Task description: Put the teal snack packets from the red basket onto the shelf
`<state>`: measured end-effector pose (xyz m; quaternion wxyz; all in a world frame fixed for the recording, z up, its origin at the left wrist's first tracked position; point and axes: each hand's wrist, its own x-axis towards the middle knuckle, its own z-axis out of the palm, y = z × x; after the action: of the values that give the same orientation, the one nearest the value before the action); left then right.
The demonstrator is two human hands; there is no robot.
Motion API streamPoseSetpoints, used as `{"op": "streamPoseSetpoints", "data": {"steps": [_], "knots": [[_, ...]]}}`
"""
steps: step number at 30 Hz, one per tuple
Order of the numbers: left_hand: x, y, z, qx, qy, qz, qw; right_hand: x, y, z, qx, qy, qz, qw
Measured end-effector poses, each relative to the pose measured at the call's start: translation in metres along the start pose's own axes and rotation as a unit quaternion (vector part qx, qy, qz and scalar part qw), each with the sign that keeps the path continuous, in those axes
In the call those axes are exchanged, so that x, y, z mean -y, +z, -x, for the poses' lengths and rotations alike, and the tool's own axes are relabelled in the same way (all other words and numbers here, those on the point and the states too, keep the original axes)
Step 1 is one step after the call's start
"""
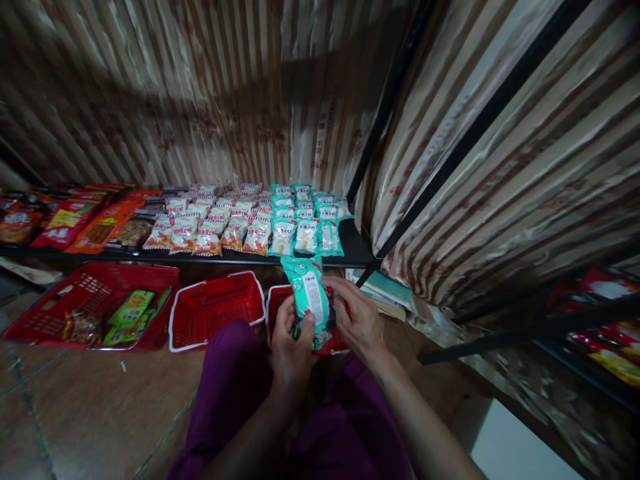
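Observation:
A teal snack bag (pixel 311 293) with a white label is gripped at its lower left by my left hand (pixel 294 340), the thumb lying on its front. My right hand (pixel 357 317) is at the bag's right side, fingers curled, the index finger near its upper right edge; whether it holds anything is unclear. Just beyond, on the black shelf (pixel 356 245), several similar teal bags (pixel 306 235) stand in rows. Left of them are rows of white and orange snack bags (pixel 208 237). Partly hidden under my hands is a red basket (pixel 280 297).
An empty-looking red basket (pixel 215 310) and a larger one (pixel 95 280) holding green packets (pixel 131 313) sit on the floor at left. Black metal posts (pixel 480 123) slant at right. A white box (pixel 515 443) lies lower right.

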<state>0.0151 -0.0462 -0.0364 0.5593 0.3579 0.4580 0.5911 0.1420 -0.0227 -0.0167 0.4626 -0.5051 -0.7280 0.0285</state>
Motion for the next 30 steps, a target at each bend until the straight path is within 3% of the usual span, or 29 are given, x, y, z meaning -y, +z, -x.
{"op": "streamPoseSetpoints", "data": {"steps": [7, 15, 19, 24, 27, 30], "knots": [[0.005, -0.005, 0.009, -0.043, 0.111, -0.153, 0.981, 0.016, 0.002, 0.006, 0.11, 0.128, -0.114, 0.979], [0.0, -0.004, 0.026, -0.002, 0.219, -0.252, 0.942, 0.031, 0.017, 0.006, 0.127, 0.276, -0.335, 0.892], [-0.001, -0.003, 0.027, 0.012, 0.23, -0.244, 0.942, 0.026, 0.026, 0.011, 0.09, 0.337, -0.388, 0.853], [-0.003, -0.005, 0.026, 0.03, 0.254, -0.195, 0.947, 0.023, 0.027, 0.017, 0.029, 0.412, -0.492, 0.767], [-0.009, -0.009, 0.018, -0.01, 0.246, -0.154, 0.957, 0.023, 0.021, 0.019, 0.016, 0.45, -0.53, 0.719], [-0.018, -0.012, -0.003, -0.073, 0.155, -0.115, 0.978, 0.02, 0.017, 0.024, 0.013, 0.472, -0.541, 0.696]]}}
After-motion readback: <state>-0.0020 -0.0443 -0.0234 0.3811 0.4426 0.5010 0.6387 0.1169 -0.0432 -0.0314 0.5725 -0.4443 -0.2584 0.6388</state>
